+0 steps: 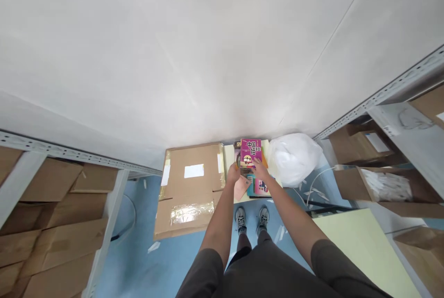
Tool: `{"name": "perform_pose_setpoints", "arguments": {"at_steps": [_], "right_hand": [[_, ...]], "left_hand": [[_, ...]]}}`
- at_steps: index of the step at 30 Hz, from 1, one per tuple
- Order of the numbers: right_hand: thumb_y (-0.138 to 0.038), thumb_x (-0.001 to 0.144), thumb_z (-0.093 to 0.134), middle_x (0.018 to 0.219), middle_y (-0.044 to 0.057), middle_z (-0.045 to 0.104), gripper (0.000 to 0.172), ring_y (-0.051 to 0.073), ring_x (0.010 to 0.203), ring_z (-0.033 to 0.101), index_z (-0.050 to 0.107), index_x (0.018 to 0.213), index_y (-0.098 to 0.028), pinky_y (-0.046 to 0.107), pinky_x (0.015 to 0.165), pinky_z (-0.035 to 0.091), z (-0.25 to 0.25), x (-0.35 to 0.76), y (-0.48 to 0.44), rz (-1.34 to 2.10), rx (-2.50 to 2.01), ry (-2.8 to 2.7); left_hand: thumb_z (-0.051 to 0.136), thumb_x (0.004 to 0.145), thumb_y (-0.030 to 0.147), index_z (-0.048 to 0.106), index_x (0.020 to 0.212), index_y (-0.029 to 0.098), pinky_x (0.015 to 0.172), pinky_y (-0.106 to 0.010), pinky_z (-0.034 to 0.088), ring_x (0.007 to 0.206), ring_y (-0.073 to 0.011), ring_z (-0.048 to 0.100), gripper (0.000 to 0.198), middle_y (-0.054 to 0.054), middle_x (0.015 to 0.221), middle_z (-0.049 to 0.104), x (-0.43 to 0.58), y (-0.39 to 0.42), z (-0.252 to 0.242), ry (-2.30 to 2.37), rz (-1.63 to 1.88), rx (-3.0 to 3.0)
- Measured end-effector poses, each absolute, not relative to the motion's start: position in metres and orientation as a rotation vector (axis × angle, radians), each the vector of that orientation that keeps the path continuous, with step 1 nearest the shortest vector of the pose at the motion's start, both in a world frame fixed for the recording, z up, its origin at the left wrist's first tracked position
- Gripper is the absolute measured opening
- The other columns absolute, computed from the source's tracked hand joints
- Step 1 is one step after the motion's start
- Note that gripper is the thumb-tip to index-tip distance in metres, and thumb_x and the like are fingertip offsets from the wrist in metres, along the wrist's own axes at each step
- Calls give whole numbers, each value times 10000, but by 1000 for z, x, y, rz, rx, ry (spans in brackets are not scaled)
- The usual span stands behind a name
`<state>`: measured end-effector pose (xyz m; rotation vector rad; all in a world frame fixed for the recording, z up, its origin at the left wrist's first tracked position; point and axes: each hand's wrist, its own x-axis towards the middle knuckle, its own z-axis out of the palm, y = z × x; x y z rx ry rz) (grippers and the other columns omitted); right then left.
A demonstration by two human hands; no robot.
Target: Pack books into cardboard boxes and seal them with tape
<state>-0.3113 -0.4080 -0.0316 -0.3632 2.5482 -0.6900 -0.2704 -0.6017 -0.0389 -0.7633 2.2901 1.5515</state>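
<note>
I stand on a blue floor and reach down with both arms to a pile of books by the wall. A magenta book (250, 151) with large characters on its cover lies on top of the pile. My left hand (233, 172) grips its left edge, fingers closed round it. My right hand (258, 168) holds its lower right corner. Under and beside it lie more books, one pink-covered (261, 186) and one with a salmon cover (240, 188).
A flattened cardboard box (189, 187) lies left of the books. A white plastic bag (294, 157) sits to their right. Metal shelves with cardboard boxes (52, 224) flank both sides. A pale yellow board (364, 242) lies at lower right. My shoes (251, 218) are below the pile.
</note>
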Motion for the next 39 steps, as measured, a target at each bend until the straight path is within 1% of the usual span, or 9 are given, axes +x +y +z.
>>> {"name": "perform_pose_setpoints", "arguments": {"at_steps": [6, 9, 13, 18, 21, 25, 28, 34, 39], "right_hand": [[-100, 950, 518, 1713, 112, 416, 659, 324, 1623, 307, 526, 1598, -220, 559, 1302, 301, -64, -314, -420, -602, -444, 2547], [-76, 936, 529, 1736, 100, 375, 685, 309, 1638, 273, 517, 1606, -220, 531, 1308, 297, -66, -313, -416, -590, -460, 2540], [-132, 954, 587, 1756, 98, 329, 665, 322, 1645, 250, 517, 1611, -214, 514, 1319, 280, -58, -319, -406, -586, -458, 2500], [-199, 989, 599, 1750, 102, 348, 633, 352, 1642, 249, 510, 1614, -234, 563, 1284, 339, -46, -329, -398, -620, -382, 2433], [-233, 969, 642, 1704, 130, 432, 591, 361, 1617, 317, 581, 1556, -211, 561, 1289, 339, -38, -333, -400, -867, -279, 2400], [-417, 961, 683, 1636, 113, 530, 618, 347, 1514, 499, 574, 1552, -273, 551, 1221, 442, -17, -337, -417, -1215, -214, 2336], [-513, 840, 813, 1495, 102, 664, 704, 344, 1363, 638, 627, 1488, -313, 542, 1143, 519, 12, -338, -434, -1573, -62, 2141], [-418, 658, 948, 1183, 97, 806, 560, 319, 1102, 744, 755, 1165, -278, 477, 987, 595, 88, -338, -454, -2134, -127, 1727], [-436, 659, 945, 1081, 44, 815, 552, 273, 1001, 753, 720, 1134, -268, 441, 939, 596, 132, -326, -438, -2302, -200, 1674]], "left_hand": [[653, 971, 288, 679, 1048, 144, 894, -385, 546, 971, -285, 741, 166, -181, 1023, 785, -285, -608, -69, 2159, 1475, -896], [694, 942, 334, 672, 1063, 136, 885, -387, 560, 973, -283, 743, 232, -187, 1034, 781, -291, -609, -78, 2146, 1540, -928], [743, 869, 303, 641, 1150, 123, 863, -349, 590, 974, -235, 748, 349, -162, 1120, 761, -290, -611, -77, 2104, 1680, -933], [744, 807, 353, 633, 1088, 151, 812, -349, 622, 919, -208, 726, 363, -95, 1038, 729, -283, -626, -57, 2023, 1973, -833], [788, 746, 403, 628, 1026, 173, 819, -325, 607, 930, -195, 707, 396, -77, 1044, 721, -275, -648, -38, 2056, 2098, -848], [904, 617, 463, 652, 1048, 182, 766, -320, 582, 852, -191, 702, 573, -66, 1030, 739, -255, -686, -4, 1872, 2343, -825], [978, 546, 476, 687, 1092, 183, 737, -313, 555, 812, -192, 701, 684, -73, 1007, 758, -239, -708, 28, 1732, 2517, -701], [991, 621, 451, 709, 1145, 192, 780, -303, 541, 829, -174, 701, 649, -67, 1039, 761, -227, -721, 89, 1666, 2694, -402], [981, 665, 431, 694, 1257, 206, 849, -320, 546, 937, -201, 710, 695, -92, 1147, 755, -236, -709, 114, 1639, 2737, -210]]}}
